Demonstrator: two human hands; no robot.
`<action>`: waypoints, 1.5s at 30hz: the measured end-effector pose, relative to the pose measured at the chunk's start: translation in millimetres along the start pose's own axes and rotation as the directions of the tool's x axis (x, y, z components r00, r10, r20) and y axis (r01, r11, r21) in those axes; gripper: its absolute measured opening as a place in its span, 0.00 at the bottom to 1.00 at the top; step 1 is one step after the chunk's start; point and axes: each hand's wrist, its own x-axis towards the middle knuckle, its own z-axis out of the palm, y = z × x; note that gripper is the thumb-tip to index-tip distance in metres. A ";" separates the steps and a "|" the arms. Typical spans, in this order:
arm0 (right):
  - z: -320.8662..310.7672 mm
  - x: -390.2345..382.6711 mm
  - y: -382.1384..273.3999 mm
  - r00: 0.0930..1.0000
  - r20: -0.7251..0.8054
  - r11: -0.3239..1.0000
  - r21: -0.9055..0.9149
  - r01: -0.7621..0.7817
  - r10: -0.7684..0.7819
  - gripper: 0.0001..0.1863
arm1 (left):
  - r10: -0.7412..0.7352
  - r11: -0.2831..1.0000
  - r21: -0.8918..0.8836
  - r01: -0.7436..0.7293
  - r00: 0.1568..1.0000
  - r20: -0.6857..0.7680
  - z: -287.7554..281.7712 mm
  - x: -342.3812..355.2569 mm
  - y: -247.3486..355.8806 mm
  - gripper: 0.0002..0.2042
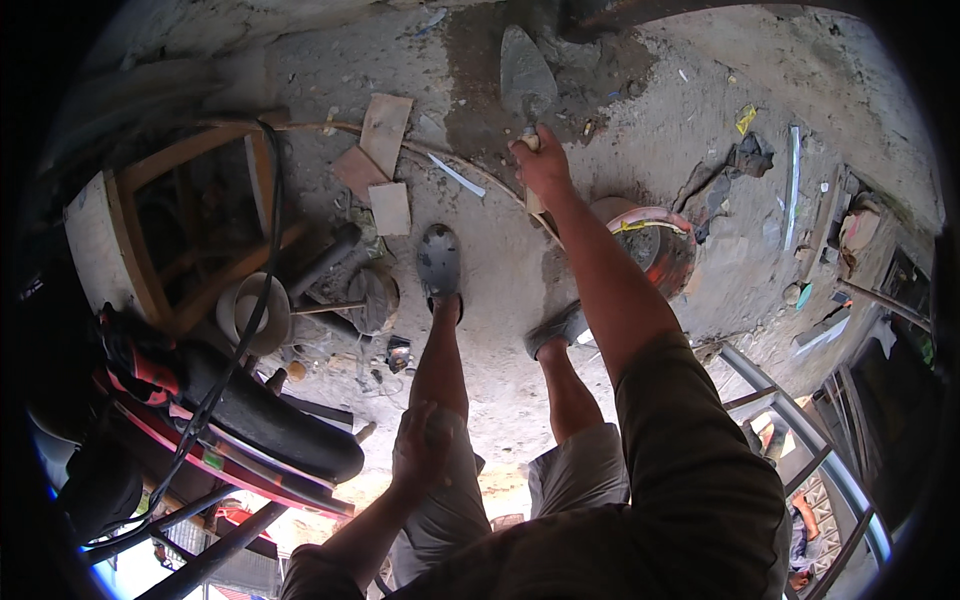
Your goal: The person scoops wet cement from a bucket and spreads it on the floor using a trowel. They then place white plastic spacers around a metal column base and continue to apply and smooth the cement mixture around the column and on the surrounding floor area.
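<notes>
My right hand (545, 168) is wrapped round the handle of a trowel (527, 78), arm stretched far forward. The trowel's grey, pointed blade is over a dark wet patch of mortar (478, 70) at the foot of the far wall. My left hand (422, 455) lies on my left knee with nothing visible in it, its fingers stretched along the leg. Close to my right forearm stands a reddish bucket (684, 262), partly hidden by the arm, with grey material inside.
Loose tile pieces (386, 135) and a long thin stick (440, 155) lie ahead. At left are a wooden frame (150, 260), a pale bucket (236, 318) and a motorcycle (260, 410) with a hanging black cable. Debris and a metal frame (840, 480) stand at right.
</notes>
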 end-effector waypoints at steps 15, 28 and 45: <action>19.4 -40.8 24.3 0.951 -0.224 0.691 0.723 0.016 0.213 0.07 | 0.026 0.999 0.038 -0.028 0.998 0.058 0.7 -1.0 -5.4 0.24; 127.7 15.6 -31.3 0.985 -0.146 0.566 0.821 0.071 0.089 0.10 | 0.046 0.992 0.112 -0.057 0.994 0.103 -9.0 6.1 -1.6 0.23; 82.4 -8.3 10.6 0.957 -0.284 0.953 0.300 0.037 0.052 0.21 | 0.078 0.983 0.157 -0.098 0.988 0.131 -3.4 6.5 9.2 0.23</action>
